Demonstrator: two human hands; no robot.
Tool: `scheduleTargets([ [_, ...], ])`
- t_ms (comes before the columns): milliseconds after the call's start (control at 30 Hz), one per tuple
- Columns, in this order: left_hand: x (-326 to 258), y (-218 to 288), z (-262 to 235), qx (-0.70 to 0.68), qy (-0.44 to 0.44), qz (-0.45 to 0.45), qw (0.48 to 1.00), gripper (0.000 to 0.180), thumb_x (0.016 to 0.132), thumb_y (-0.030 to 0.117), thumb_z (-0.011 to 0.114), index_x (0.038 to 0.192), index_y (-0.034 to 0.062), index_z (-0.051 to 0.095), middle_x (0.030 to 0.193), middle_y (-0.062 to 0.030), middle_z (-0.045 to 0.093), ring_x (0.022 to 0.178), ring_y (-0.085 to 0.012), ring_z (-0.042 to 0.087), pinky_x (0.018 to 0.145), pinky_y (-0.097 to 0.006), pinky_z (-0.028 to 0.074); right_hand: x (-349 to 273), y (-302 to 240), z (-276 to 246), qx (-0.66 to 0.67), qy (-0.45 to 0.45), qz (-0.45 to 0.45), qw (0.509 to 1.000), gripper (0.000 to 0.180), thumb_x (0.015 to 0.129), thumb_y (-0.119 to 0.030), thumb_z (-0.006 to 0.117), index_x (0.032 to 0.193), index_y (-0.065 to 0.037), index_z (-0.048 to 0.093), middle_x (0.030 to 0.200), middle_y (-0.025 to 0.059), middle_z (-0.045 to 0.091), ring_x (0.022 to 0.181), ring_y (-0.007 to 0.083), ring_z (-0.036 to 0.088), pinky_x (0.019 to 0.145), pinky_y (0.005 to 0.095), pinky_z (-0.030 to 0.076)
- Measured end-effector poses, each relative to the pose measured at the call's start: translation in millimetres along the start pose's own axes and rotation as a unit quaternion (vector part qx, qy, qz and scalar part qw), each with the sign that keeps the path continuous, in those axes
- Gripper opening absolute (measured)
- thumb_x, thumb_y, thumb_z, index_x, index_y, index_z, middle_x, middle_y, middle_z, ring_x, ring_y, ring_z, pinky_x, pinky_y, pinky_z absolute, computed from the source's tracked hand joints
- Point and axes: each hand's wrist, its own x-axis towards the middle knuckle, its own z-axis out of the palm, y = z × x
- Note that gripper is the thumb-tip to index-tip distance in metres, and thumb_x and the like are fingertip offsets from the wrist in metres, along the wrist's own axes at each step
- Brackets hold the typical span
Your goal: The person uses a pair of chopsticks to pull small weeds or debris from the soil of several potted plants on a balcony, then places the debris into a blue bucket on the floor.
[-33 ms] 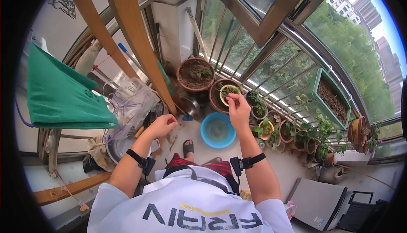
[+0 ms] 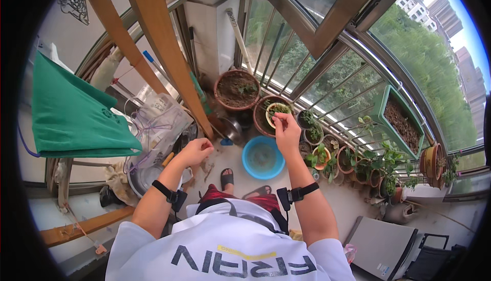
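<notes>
My right hand [image 2: 288, 131] is raised in front of the pots, its fingertips pinched together. In the picture they overlap a small cream-rimmed pot [image 2: 269, 121] of green seedlings. Whether the fingers touch it, or hold something tiny, I cannot make out. That pot appears within a larger brown pot [image 2: 260, 108]. My left hand [image 2: 197, 151] hovers to the left with its fingers curled in, and nothing shows in it. Between and beyond the hands, a blue basin [image 2: 249, 169] sits on the floor, with what looks like shallow water inside.
A brown soil pot [image 2: 221, 97] stands in the far corner. Several potted plants [image 2: 360, 171] line the railing at right, below a green planter box [image 2: 377, 111]. At left are clear plastic bags [image 2: 166, 115], wooden beams [image 2: 153, 30] and a hanging green cloth [image 2: 76, 112].
The view has shifted very slightly, and more of my right sandal shows. Both hands keep nearly the same pose and place.
</notes>
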Motion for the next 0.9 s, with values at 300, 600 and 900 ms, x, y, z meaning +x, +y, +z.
scheduleTargets([
  [300, -15.6, -7.9, -13.5, -0.099, 0.113, -0.076, 0.986, 0.016, 0.098, 0.016, 0.066, 0.103, 0.001, 0.066, 0.085, -0.0037, 0.068, 0.073, -0.0122, 0.065, 0.067, -0.028, 0.054, 48.4, 86.9, 9.2, -0.039, -0.119, 0.025, 0.992, 0.011, 0.094, -0.003, 0.069, 0.104, 0.002, 0.07, 0.091, 0.0156, 0.074, 0.081, 0.0235, 0.073, 0.074, 0.0339, 0.057],
  [600, -11.8, 32.9, 40.6, -0.121, 0.166, -0.102, 0.973, 0.014, 0.098, 0.015, 0.066, 0.103, 0.0023, 0.066, 0.088, -0.0023, 0.068, 0.076, -0.0112, 0.065, 0.07, -0.028, 0.053, 90.6, 105.4, -17.7, -0.036, -0.204, -0.148, 0.967, 0.015, 0.095, 0.0, 0.065, 0.109, 0.0, 0.07, 0.104, 0.0182, 0.073, 0.094, 0.0353, 0.073, 0.082, 0.0382, 0.058],
  [900, 9.6, 47.9, 33.2, -0.058, 0.148, -0.1, 0.982, 0.016, 0.099, 0.017, 0.067, 0.101, 0.0016, 0.065, 0.084, -0.0018, 0.068, 0.076, -0.0109, 0.065, 0.071, -0.028, 0.054, 99.2, 100.5, -17.1, -0.046, -0.256, -0.219, 0.941, 0.015, 0.095, 0.002, 0.063, 0.109, 0.002, 0.068, 0.11, 0.0204, 0.072, 0.099, 0.04, 0.071, 0.084, 0.0421, 0.058],
])
